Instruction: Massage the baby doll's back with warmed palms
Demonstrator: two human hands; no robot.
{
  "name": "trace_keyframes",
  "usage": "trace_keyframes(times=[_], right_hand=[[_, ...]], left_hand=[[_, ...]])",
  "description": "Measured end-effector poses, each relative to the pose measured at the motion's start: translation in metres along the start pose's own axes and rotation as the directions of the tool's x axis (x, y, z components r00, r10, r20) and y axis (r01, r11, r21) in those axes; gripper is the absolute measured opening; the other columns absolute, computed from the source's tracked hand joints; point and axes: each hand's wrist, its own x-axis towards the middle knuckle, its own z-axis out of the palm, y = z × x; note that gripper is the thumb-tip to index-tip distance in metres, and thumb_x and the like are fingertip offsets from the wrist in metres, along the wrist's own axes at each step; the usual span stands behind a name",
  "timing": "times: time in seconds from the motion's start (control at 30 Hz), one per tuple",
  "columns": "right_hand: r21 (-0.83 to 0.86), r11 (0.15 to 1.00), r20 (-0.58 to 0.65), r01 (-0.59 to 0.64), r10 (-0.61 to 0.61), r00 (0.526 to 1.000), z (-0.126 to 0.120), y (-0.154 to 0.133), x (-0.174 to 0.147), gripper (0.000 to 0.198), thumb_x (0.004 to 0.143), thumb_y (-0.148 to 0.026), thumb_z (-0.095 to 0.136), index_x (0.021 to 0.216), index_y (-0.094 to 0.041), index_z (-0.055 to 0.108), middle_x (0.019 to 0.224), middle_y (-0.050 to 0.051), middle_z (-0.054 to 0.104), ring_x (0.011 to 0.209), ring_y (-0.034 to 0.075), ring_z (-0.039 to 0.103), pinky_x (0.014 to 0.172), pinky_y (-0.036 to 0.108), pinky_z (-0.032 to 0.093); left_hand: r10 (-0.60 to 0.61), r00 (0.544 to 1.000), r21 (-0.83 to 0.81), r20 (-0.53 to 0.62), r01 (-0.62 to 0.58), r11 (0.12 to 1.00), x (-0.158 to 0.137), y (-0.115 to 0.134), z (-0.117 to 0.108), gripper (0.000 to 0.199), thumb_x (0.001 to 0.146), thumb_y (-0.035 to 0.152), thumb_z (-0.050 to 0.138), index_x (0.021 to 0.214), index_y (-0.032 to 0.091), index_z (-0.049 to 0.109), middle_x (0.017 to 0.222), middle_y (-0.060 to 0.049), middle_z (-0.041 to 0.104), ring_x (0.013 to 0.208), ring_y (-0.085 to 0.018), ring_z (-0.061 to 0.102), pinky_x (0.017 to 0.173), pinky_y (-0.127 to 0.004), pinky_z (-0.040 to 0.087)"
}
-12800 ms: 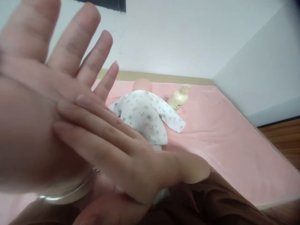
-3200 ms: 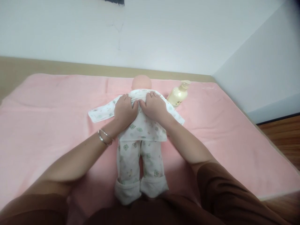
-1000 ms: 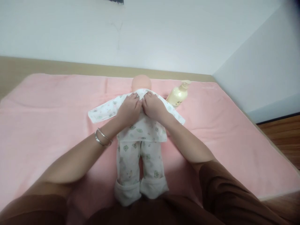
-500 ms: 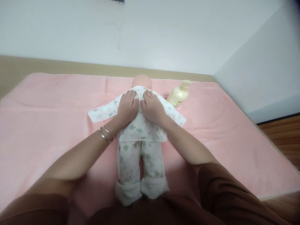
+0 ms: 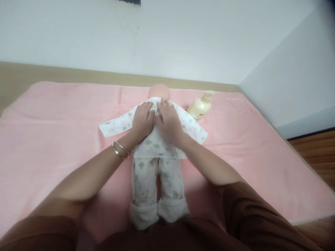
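The bald, smooth-headed doll (image 5: 158, 154) lies lengthwise along the person's line of sight on the bedding, apparently face down, head at the far end and legs toward the person. It is dressed in a white, long-sleeved cloth shirt (image 5: 157, 149) printed with small greenish motifs, and matching white printed trousers (image 5: 144, 181) with thick turned-up cuffs; both sleeves are spread outward. The step in hand is judged to be two-handed contact on the upper back, just below the head. Any next move from this position would call for light, even pressure, both palms kept level and the shirt not dragged. The left hand (image 5: 143, 120) rests palm down on the left of the back, fingers pointing toward the head, thumb toward the midline. The right hand (image 5: 170, 122) lies opposite, somewhat blurred, its fingertips near the collar. Neither hand is closed around anything; whether a little cloth is pinched beneath the fingertips cannot be told. Both arms reach forward, converging on the back, with two silver-coloured metal bangles (image 5: 120, 150) at the left wrist. Just beyond the right-hand sleeve is a pale yellow, rounded pump bottle (image 5: 200, 107), untouched. Underneath everything is a pink, soft fabric sheet (image 5: 57, 139).
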Motion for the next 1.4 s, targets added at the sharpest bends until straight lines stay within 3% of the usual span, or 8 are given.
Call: trace_keyframes(times=[0.07, 0.27, 0.47, 0.63, 0.87, 1.07, 1.23, 1.4], right_hand=[[0.010, 0.999, 0.025, 0.045, -0.045, 0.999, 0.004, 0.000, -0.001, 0.054, 0.098, -0.022, 0.031, 0.148, -0.011, 0.049, 0.163, 0.014, 0.040, 0.157, 0.029, 0.030, 0.132, 0.057, 0.023], [0.030, 0.995, -0.092, 0.094, -0.091, 0.992, -0.001, 0.002, 0.000, 0.059, 0.095, -0.016, 0.033, 0.153, -0.016, 0.041, 0.169, 0.009, 0.030, 0.160, 0.024, 0.023, 0.133, 0.054, 0.023], [-0.008, 0.997, 0.017, 0.079, -0.078, 0.997, 0.003, -0.001, -0.001, 0.053, 0.095, -0.017, 0.033, 0.143, -0.014, 0.055, 0.161, 0.013, 0.044, 0.154, 0.027, 0.037, 0.131, 0.059, 0.021], [-0.047, 0.994, -0.070, 0.098, -0.101, 0.992, -0.013, -0.009, -0.004, 0.059, 0.093, -0.015, 0.031, 0.150, -0.019, 0.047, 0.168, 0.007, 0.032, 0.159, 0.023, 0.026, 0.132, 0.058, 0.017], [-0.004, 1.000, 0.141, -0.008, 0.008, 0.990, -0.014, -0.005, 0.003, 0.053, 0.094, -0.020, 0.034, 0.141, -0.016, 0.058, 0.159, 0.011, 0.047, 0.154, 0.028, 0.038, 0.131, 0.062, 0.020], [0.008, 0.999, -0.016, -0.046, 0.046, 0.999, -0.024, -0.005, 0.007, 0.058, 0.092, -0.016, 0.032, 0.146, -0.017, 0.052, 0.167, 0.008, 0.035, 0.159, 0.024, 0.027, 0.132, 0.056, 0.021], [-0.089, 0.996, 0.117, 0.007, 0.004, 0.993, -0.001, -0.004, 0.004, 0.054, 0.096, -0.017, 0.033, 0.145, -0.013, 0.055, 0.163, 0.015, 0.040, 0.158, 0.033, 0.028, 0.129, 0.063, 0.020], [-0.152, 0.983, 0.246, 0.103, -0.063, 0.967, -0.015, -0.010, -0.002, 0.057, 0.096, -0.019, 0.037, 0.151, -0.015, 0.048, 0.166, 0.014, 0.034, 0.158, 0.038, 0.026, 0.127, 0.073, 0.014]], left_hand=[[0.013, 1.000, -0.005, -0.009, -0.013, 1.000, 0.000, -0.001, 0.000, 0.056, 0.099, 0.035, 0.027, 0.139, 0.011, 0.058, 0.152, -0.012, 0.056, 0.146, -0.025, 0.047, 0.130, -0.047, 0.032], [-0.027, 1.000, 0.004, 0.012, 0.027, 1.000, -0.001, 0.001, 0.000, 0.056, 0.098, 0.035, 0.028, 0.141, 0.012, 0.056, 0.155, -0.011, 0.053, 0.149, -0.024, 0.043, 0.132, -0.045, 0.029], [-0.001, 1.000, -0.016, -0.011, 0.001, 1.000, -0.001, -0.002, 0.001, 0.054, 0.097, 0.033, 0.029, 0.138, 0.014, 0.059, 0.151, -0.011, 0.057, 0.145, -0.025, 0.048, 0.129, -0.047, 0.033], [-0.017, 1.000, -0.033, -0.004, 0.017, 0.999, -0.001, -0.001, 0.001, 0.057, 0.096, 0.037, 0.030, 0.141, 0.013, 0.057, 0.154, -0.011, 0.054, 0.147, -0.025, 0.044, 0.131, -0.047, 0.030], [-0.016, 1.000, -0.033, -0.014, 0.016, 0.999, 0.000, -0.001, 0.001, 0.054, 0.095, 0.035, 0.034, 0.138, 0.014, 0.059, 0.151, -0.011, 0.057, 0.145, -0.025, 0.047, 0.130, -0.047, 0.032], [-0.025, 1.000, -0.017, 0.003, 0.025, 1.000, -0.002, 0.004, -0.002, 0.056, 0.093, 0.035, 0.038, 0.140, 0.013, 0.057, 0.153, -0.013, 0.054, 0.147, -0.028, 0.045, 0.130, -0.050, 0.032], [-0.008, 0.999, 0.044, 0.035, 0.006, 0.999, 0.002, 0.005, -0.006, 0.056, 0.091, 0.028, 0.037, 0.138, 0.007, 0.057, 0.152, -0.017, 0.055, 0.145, -0.031, 0.047, 0.128, -0.051, 0.033], [-0.028, 0.998, 0.033, 0.055, 0.026, 0.999, 0.008, 0.003, -0.016, 0.050, 0.087, 0.028, 0.041, 0.127, 0.011, 0.067, 0.140, -0.016, 0.065, 0.132, -0.033, 0.059, 0.119, -0.051, 0.045]])
